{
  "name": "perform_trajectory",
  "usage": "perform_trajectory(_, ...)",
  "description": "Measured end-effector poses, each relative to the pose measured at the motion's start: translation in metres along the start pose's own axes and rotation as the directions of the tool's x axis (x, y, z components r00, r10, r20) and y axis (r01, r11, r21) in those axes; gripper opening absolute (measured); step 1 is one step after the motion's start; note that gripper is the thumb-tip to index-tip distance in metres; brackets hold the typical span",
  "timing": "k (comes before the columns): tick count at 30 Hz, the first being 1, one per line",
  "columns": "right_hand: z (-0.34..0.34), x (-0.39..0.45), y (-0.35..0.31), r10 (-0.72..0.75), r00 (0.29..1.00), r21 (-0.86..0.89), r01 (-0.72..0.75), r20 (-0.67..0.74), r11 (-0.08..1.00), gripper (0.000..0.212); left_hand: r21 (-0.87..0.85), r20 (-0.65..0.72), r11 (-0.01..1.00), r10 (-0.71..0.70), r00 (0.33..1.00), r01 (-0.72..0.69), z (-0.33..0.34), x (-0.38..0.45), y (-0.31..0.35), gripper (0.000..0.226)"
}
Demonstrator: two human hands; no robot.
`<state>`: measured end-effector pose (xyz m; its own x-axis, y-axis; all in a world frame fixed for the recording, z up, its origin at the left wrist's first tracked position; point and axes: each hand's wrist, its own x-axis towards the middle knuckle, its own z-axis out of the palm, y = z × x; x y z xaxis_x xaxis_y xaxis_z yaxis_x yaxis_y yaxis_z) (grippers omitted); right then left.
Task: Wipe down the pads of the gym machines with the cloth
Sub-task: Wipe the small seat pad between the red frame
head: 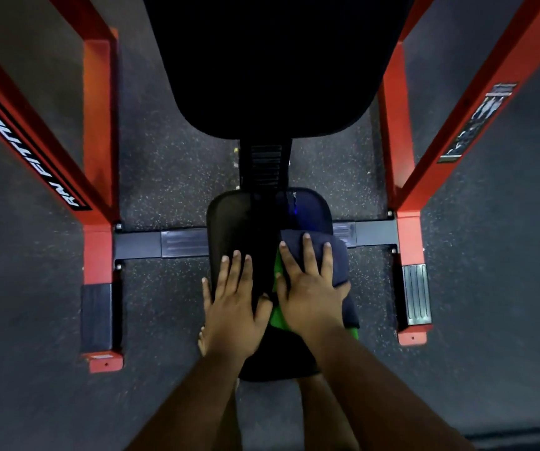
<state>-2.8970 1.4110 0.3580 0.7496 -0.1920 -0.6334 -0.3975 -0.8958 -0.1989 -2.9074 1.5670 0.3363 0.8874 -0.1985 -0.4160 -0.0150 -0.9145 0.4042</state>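
A black seat pad point(229, 222) of a red-framed gym machine lies below me, centre frame. My left hand point(234, 307) rests flat on its left half, fingers straight and spread. My right hand point(310, 291) presses flat on a dark blue cloth point(338, 265) with a green side point(278, 317) showing, on the pad's right half. A larger black back pad point(278, 60) fills the top centre, joined to the seat by a black post point(265, 167).
Red steel frame arms run along both sides, left point(96, 141) and right point(402, 141). A black crossbar point(151, 244) passes under the seat. A ribbed foot plate point(416, 294) sits at the right. Speckled rubber floor point(171, 177) surrounds the machine.
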Motion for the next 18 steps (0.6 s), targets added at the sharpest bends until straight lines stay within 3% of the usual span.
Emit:
perform_trajectory(5,-0.020,0.062,-0.002,-0.022,1.000,0.010,0.022,-0.005,1.000,0.060,-0.003,0.020,1.000,0.010,1.000,-0.010,0.002,-0.001,-0.003,0.075)
perform_trajectory(13,0.000,-0.031,0.029,-0.046,0.999,-0.023,0.046,0.019,0.999,0.060,0.085,0.043,0.996,0.006,0.999,-0.009,0.003,0.001,0.001,0.070)
perform_trajectory(18,-0.027,0.086,0.019,-0.063,0.997,0.018,0.064,-0.035,0.998,0.057,0.093,0.040,0.996,0.006,0.999,-0.010,0.007,0.000,0.000,0.071)
